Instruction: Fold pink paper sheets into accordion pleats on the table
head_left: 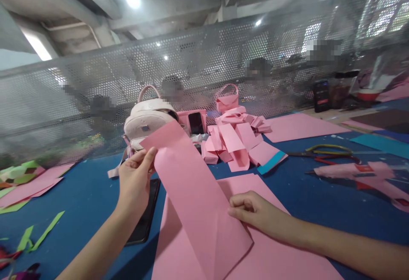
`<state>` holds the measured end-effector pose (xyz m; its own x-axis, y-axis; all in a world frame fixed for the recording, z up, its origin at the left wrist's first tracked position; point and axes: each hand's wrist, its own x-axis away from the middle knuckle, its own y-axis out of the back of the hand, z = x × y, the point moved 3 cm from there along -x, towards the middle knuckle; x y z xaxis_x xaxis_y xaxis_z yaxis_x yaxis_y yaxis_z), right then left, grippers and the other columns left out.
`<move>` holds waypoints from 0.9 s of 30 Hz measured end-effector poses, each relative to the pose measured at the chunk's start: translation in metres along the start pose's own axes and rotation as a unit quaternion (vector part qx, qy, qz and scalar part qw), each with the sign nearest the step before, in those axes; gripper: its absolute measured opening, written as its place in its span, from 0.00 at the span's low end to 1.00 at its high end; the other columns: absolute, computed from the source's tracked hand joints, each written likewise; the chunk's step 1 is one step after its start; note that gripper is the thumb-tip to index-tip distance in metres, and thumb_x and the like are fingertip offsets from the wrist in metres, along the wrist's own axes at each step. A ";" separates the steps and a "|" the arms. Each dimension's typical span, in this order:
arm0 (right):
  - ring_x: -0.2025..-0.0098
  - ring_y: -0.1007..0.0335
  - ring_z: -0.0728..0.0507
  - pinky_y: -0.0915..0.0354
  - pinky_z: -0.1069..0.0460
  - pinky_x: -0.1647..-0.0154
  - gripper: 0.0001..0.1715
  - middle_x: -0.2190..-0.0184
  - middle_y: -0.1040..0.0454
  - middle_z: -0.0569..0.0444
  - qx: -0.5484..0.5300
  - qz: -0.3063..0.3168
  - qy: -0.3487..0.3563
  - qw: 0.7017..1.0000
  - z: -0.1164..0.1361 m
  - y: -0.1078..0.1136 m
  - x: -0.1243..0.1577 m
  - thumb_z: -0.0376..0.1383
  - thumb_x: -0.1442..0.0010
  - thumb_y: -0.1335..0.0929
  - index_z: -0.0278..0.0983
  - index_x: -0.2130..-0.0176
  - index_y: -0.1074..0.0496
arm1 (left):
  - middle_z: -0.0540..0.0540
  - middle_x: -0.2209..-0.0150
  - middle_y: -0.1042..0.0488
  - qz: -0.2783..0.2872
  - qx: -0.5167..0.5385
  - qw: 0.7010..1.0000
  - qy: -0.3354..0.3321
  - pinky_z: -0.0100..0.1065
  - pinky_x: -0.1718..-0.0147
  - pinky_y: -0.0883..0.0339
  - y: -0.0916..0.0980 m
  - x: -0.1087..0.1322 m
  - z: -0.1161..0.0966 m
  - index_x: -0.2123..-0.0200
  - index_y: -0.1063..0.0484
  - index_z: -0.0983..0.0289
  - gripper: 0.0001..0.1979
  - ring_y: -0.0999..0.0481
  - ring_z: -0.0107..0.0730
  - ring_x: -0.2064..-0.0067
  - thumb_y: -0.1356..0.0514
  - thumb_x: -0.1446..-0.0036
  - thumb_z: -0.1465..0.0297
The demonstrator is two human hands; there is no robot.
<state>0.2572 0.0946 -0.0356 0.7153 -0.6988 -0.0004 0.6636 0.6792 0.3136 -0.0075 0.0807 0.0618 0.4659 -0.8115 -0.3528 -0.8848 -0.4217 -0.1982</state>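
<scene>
A long strip of pink paper (191, 182) slants across the middle of the view, raised off the table at its far end. My left hand (136, 175) pinches its upper left edge between thumb and fingers. At the strip's right edge, lower down, my right hand (251, 207) grips it with curled fingers. A crease runs through the strip's near part. Beneath it lies a larger pink sheet (281, 254) on the blue table. A dark phone (143, 224) lies partly behind my left wrist.
Beyond the strip are folded pink paper pieces (236, 139), a white backpack (150, 118) and an upright phone (195, 123). Scissors (326, 150) and a pink glue gun (354, 171) lie at right. Green scraps (47, 231) lie left. A perforated metal screen (204, 54) lines the table's back.
</scene>
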 end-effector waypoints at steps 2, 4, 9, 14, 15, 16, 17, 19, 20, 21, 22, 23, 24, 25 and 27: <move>0.80 0.52 0.52 0.56 0.55 0.79 0.29 0.80 0.52 0.63 -0.002 -0.009 -0.035 0.999 -0.004 0.000 0.000 0.52 0.35 0.37 0.39 0.78 0.48 | 0.47 0.78 0.32 -0.007 0.001 1.000 -0.012 0.23 0.76 0.38 0.004 -0.004 -0.003 0.78 0.28 0.65 0.17 0.36 0.22 0.76 0.27 0.55 0.60; 0.83 0.48 0.52 0.53 0.55 0.82 0.29 0.82 0.49 0.63 -0.008 -0.036 -0.059 0.998 -0.007 0.003 -0.001 0.54 0.34 0.40 0.39 0.77 0.45 | 0.49 0.76 0.30 -0.015 0.002 1.000 -0.022 0.24 0.74 0.35 0.007 -0.008 -0.005 0.77 0.27 0.65 0.17 0.32 0.24 0.74 0.27 0.55 0.60; 0.81 0.40 0.52 0.47 0.56 0.82 0.29 0.77 0.43 0.61 -0.040 -0.105 -0.014 0.994 -0.004 0.011 -0.003 0.57 0.38 0.35 0.38 0.75 0.42 | 0.47 0.77 0.30 -0.025 0.007 0.999 -0.043 0.24 0.72 0.32 0.011 -0.011 -0.010 0.78 0.28 0.65 0.16 0.31 0.23 0.74 0.27 0.53 0.62; 0.87 0.55 0.54 0.59 0.57 0.86 0.33 0.87 0.52 0.66 -0.037 -0.090 -0.033 0.995 -0.003 0.010 -0.001 0.60 0.38 0.37 0.40 0.78 0.48 | 0.46 0.78 0.33 -0.024 0.005 0.998 -0.055 0.23 0.74 0.34 0.014 -0.012 -0.012 0.80 0.31 0.65 0.17 0.34 0.21 0.76 0.28 0.51 0.63; 0.88 0.56 0.54 0.60 0.56 0.87 0.34 0.88 0.52 0.66 -0.036 -0.091 -0.036 0.995 -0.003 0.011 0.000 0.61 0.39 0.37 0.40 0.79 0.49 | 0.46 0.78 0.33 -0.024 0.006 0.998 -0.057 0.22 0.75 0.34 0.014 -0.013 -0.013 0.79 0.31 0.65 0.17 0.34 0.21 0.76 0.28 0.51 0.63; 0.88 0.56 0.54 0.60 0.56 0.87 0.35 0.89 0.51 0.66 -0.036 -0.093 -0.040 0.994 -0.003 0.011 0.001 0.62 0.39 0.37 0.40 0.79 0.49 | 0.46 0.78 0.33 -0.024 0.007 0.998 -0.059 0.22 0.75 0.34 0.014 -0.014 -0.013 0.79 0.30 0.65 0.17 0.34 0.21 0.76 0.28 0.51 0.63; 0.89 0.55 0.54 0.59 0.56 0.87 0.35 0.89 0.50 0.66 -0.035 -0.098 -0.043 0.994 -0.002 0.012 0.002 0.63 0.40 0.38 0.40 0.79 0.49 | 0.46 0.78 0.33 -0.024 0.008 0.998 -0.062 0.22 0.75 0.34 0.014 -0.014 -0.014 0.79 0.30 0.65 0.17 0.34 0.21 0.76 0.28 0.51 0.63; 0.88 0.50 0.53 0.54 0.56 0.86 0.34 0.90 0.45 0.64 -0.032 -0.110 -0.035 0.993 0.002 0.016 0.003 0.62 0.39 0.38 0.40 0.79 0.48 | 0.46 0.78 0.33 -0.025 0.011 0.997 -0.069 0.22 0.75 0.34 0.015 -0.015 -0.016 0.79 0.30 0.65 0.16 0.33 0.20 0.76 0.28 0.51 0.63; 0.87 0.47 0.52 0.50 0.56 0.84 0.34 0.89 0.42 0.63 -0.029 -0.120 -0.020 0.992 0.006 0.018 0.004 0.61 0.38 0.39 0.40 0.79 0.48 | 0.46 0.77 0.31 -0.025 0.012 0.997 -0.071 0.21 0.74 0.33 0.015 -0.015 -0.018 0.78 0.29 0.65 0.15 0.32 0.20 0.75 0.28 0.52 0.63; 0.84 0.42 0.51 0.45 0.56 0.82 0.33 0.86 0.39 0.61 -0.028 -0.131 0.001 0.991 0.010 0.021 0.004 0.60 0.37 0.38 0.39 0.78 0.46 | 0.46 0.75 0.30 -0.023 0.011 0.997 -0.073 0.21 0.74 0.32 0.015 -0.015 -0.020 0.75 0.26 0.65 0.13 0.30 0.20 0.74 0.28 0.52 0.63; 0.81 0.38 0.50 0.42 0.56 0.79 0.31 0.84 0.36 0.60 -0.030 -0.141 0.020 0.989 0.013 0.024 0.005 0.58 0.37 0.37 0.38 0.77 0.43 | 0.46 0.75 0.30 -0.020 0.010 0.997 -0.073 0.21 0.73 0.32 0.016 -0.014 -0.022 0.70 0.24 0.64 0.11 0.30 0.20 0.74 0.28 0.52 0.64; 0.79 0.35 0.50 0.41 0.56 0.78 0.29 0.80 0.34 0.59 -0.038 -0.153 0.030 0.987 0.016 0.028 0.007 0.57 0.37 0.36 0.38 0.74 0.40 | 0.45 0.75 0.30 -0.014 0.008 0.997 -0.071 0.21 0.72 0.31 0.017 -0.013 -0.024 0.64 0.22 0.63 0.13 0.29 0.20 0.74 0.28 0.52 0.65; 0.78 0.34 0.49 0.40 0.56 0.79 0.26 0.78 0.33 0.59 -0.047 -0.163 0.032 0.985 0.018 0.032 0.009 0.57 0.38 0.35 0.37 0.70 0.36 | 0.44 0.76 0.31 -0.007 0.000 0.998 -0.067 0.22 0.72 0.30 0.019 -0.011 -0.025 0.57 0.23 0.61 0.18 0.30 0.20 0.75 0.28 0.52 0.66; 0.79 0.35 0.49 0.41 0.56 0.81 0.26 0.76 0.33 0.59 -0.056 -0.173 0.024 0.983 0.018 0.036 0.012 0.57 0.39 0.34 0.37 0.65 0.33 | 0.43 0.75 0.31 0.002 -0.012 0.998 -0.062 0.23 0.72 0.29 0.021 -0.010 -0.026 0.50 0.25 0.59 0.24 0.30 0.21 0.75 0.28 0.52 0.66; 0.82 0.39 0.50 0.45 0.56 0.85 0.30 0.76 0.32 0.58 -0.052 -0.186 -0.007 0.981 0.015 0.046 0.021 0.58 0.41 0.33 0.36 0.56 0.30 | 0.47 0.67 0.25 0.027 -0.051 0.997 -0.052 0.25 0.71 0.27 0.027 -0.005 -0.026 0.40 0.33 0.54 0.34 0.25 0.25 0.71 0.29 0.50 0.66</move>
<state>0.2997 0.1082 -0.0071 0.4177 -0.9048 -0.0830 0.8970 0.3960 0.1963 -0.0346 0.0632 0.0817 0.4124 -0.7895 -0.4545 -0.9023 -0.4229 -0.0839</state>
